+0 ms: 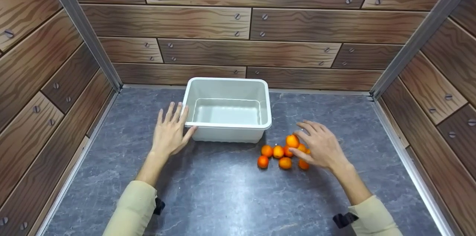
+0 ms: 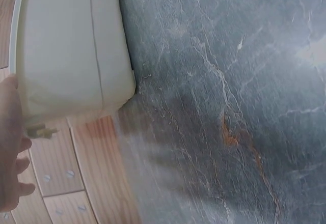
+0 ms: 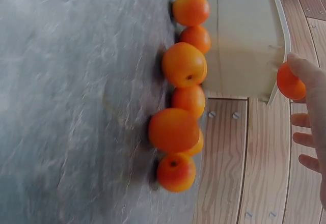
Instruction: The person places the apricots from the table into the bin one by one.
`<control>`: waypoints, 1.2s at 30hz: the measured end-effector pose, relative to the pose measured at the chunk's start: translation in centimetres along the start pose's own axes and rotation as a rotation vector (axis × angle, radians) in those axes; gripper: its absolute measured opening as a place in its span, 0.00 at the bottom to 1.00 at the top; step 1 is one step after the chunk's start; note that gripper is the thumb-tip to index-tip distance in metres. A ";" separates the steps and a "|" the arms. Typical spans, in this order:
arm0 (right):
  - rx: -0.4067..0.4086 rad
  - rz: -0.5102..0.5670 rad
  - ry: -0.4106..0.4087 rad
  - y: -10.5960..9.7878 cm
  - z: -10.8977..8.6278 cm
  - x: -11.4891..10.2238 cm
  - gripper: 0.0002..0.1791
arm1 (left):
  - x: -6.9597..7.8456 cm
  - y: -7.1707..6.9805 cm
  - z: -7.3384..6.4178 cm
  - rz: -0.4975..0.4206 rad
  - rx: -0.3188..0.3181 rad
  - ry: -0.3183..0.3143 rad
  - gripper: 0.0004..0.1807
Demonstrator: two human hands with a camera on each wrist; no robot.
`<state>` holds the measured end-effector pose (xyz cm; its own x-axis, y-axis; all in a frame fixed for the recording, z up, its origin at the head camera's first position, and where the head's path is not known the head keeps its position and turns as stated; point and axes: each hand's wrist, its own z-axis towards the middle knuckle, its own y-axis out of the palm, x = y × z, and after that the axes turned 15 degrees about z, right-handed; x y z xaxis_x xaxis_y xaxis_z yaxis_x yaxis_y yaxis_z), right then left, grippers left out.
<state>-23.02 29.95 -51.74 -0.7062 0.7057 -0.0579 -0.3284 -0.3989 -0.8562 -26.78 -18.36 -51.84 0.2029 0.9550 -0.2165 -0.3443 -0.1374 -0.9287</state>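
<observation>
Centrally, a pale, rectangular plastic bin [image 1: 227,134] with rounded corners, smooth walls and a rolled rim stands open on a blue-grey worktop [image 1: 212,191], whose glossy surface is marbled with whitish veins. The left hand [image 1: 169,133] lies at the bin's left side, its fingers extended and spread, touching the rim and grasping nothing. The right hand [image 1: 321,144] has its fingers bent and partly closed, pinching a single held fruit [image 1: 292,141], round, orange and smooth-skinned, above the others. Beneath and beside it, a loose cluster of similar fruits [image 1: 285,163] rests on the worktop, near the bin's front right corner; a small dark stem scar marks some skins in the right wrist view. Enclosing walls [image 1: 208,24] bear a printed plank pattern of wavy grain and slotted screw heads, with straight grey metal strips [image 1: 80,24] along the corners. Pale fabric sleeves [image 1: 132,206] cover both forearms.
</observation>
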 end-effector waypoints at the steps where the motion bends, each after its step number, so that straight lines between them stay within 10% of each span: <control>1: 0.000 0.002 -0.001 0.1 0.2 -0.1 0.36 | 0.0 0.0 0.0 0.001 0.000 0.000 0.42; 36: 0.016 0.100 0.022 2.2 8.7 -1.5 0.28 | 0.3 0.4 0.0 0.003 0.036 0.005 0.39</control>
<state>-28.16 22.91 -49.03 -0.7221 0.6743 -0.1544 -0.2666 -0.4773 -0.8373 -26.89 -18.08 -52.28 0.2065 0.9532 -0.2206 -0.3777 -0.1303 -0.9167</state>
